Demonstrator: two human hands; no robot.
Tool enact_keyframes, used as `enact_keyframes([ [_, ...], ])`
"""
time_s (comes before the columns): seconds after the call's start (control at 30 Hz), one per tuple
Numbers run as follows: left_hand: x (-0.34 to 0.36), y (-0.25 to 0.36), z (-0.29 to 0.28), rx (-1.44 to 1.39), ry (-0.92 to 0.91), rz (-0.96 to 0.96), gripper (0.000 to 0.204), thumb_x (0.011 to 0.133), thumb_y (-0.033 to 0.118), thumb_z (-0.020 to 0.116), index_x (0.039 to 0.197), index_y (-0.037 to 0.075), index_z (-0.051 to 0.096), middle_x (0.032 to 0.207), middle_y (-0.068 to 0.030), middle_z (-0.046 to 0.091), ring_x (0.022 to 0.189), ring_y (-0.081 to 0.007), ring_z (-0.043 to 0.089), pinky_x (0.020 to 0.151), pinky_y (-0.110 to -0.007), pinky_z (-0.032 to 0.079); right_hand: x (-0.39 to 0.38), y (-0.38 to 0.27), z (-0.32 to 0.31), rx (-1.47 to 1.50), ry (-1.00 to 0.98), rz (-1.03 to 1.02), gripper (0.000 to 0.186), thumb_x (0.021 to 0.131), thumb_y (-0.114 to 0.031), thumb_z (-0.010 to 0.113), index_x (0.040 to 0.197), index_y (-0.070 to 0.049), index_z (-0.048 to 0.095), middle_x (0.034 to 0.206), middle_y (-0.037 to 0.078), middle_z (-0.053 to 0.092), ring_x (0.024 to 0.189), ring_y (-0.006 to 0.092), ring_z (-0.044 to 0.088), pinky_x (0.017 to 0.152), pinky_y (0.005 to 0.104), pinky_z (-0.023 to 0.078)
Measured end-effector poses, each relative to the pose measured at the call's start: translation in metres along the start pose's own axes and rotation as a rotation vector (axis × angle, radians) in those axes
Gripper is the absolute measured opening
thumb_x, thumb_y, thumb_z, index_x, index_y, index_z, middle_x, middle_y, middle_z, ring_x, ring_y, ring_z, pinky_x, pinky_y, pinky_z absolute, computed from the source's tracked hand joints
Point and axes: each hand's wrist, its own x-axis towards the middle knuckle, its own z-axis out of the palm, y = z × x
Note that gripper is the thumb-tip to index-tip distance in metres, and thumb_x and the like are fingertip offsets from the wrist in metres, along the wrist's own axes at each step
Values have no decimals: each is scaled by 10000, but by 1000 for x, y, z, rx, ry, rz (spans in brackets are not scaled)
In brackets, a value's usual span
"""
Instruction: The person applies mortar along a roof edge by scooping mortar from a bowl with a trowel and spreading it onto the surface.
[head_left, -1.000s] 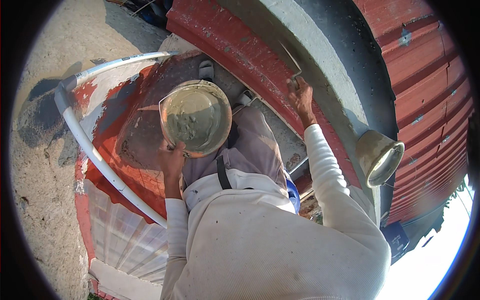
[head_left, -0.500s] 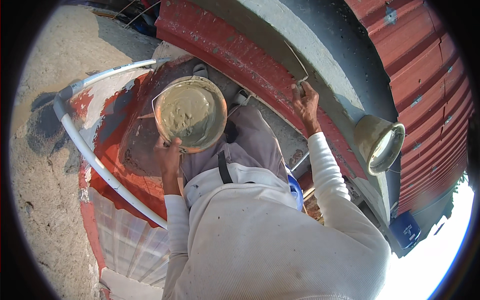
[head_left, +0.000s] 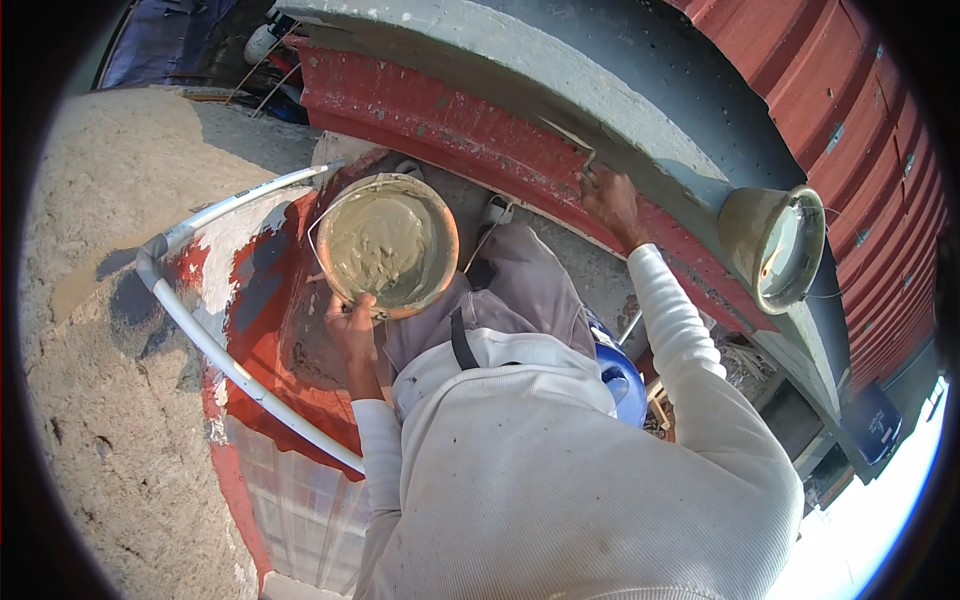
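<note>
Left hand [head_left: 352, 335], centre-left of frame, clenched on the near rim of a round bucket [head_left: 388, 245] and holding it up level, just above the knees. Bucket sits centre of frame, slightly left; orange-brown rim, thin wire bail hanging off its left side.

Bucket is nearly full of wet grey-beige mortar [head_left: 378, 250], surface lumpy and scooped, no clean wall showing inside. By that, little of the mix has been drawn off.

Right hand [head_left: 612, 203], upper centre-right, arm stretched out, closed around the handle of a small trowel [head_left: 572, 140]; the thin blade lies against the grey concrete ledge [head_left: 560, 90].

The ledge arcs across the top of the frame above a red painted band [head_left: 450, 130]. Its grey face looks smooth and damp-dark to the right of the trowel, paler and rougher to the upper left. Judged from this, part of the run is coated and the stretch toward the upper left remains; cannot tell exactly where fresh work ends.

Round lamp [head_left: 775, 245] mounted on the ledge at right. White pipe [head_left: 230, 350] curves down the left side over patchy red and white painted surface
</note>
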Motion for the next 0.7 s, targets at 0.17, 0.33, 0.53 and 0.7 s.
enact_keyframes([
  [0.17, -1, 20, 17, 74, 21, -102, 440, 860, -35, 665, 1298, 8, 687, 1154, -93, 735, 932, -171, 717, 773, -320, 640, 16, 83, 44, -220, -63, 97, 280, 933, -233, 738, 1107, -23, 674, 1072, 283, 705, 1082, 473, 666, 914, 531, 513],
  [0.33, -2, 12, 5, 53, 52, -34, 506, 848, -8, 684, 1353, 8, 650, 1180, -119, 728, 910, -204, 734, 720, -328, 652, -18, 29, -14, -110, 72, 53, 255, 926, -229, 743, 1055, -14, 690, 1003, 274, 715, 985, 484, 689, 849, 537, 529],
  [0.53, 5, 20, 12, 127, -17, -145, 532, 850, 43, 705, 1376, 18, 633, 1237, -144, 717, 996, -249, 746, 746, -362, 653, -53, 61, -42, -144, 249, -126, 246, 937, -249, 747, 976, -8, 711, 892, 246, 720, 805, 470, 694, 730, 539, 530],
  [0.7, 9, 20, 10, 256, -33, -124, 489, 865, 63, 697, 1350, 8, 660, 1204, -144, 745, 961, -250, 765, 700, -343, 658, -43, 72, -55, -128, 168, 2, 226, 958, -220, 723, 947, 6, 706, 843, 227, 698, 746, 430, 670, 702, 481, 520],
])
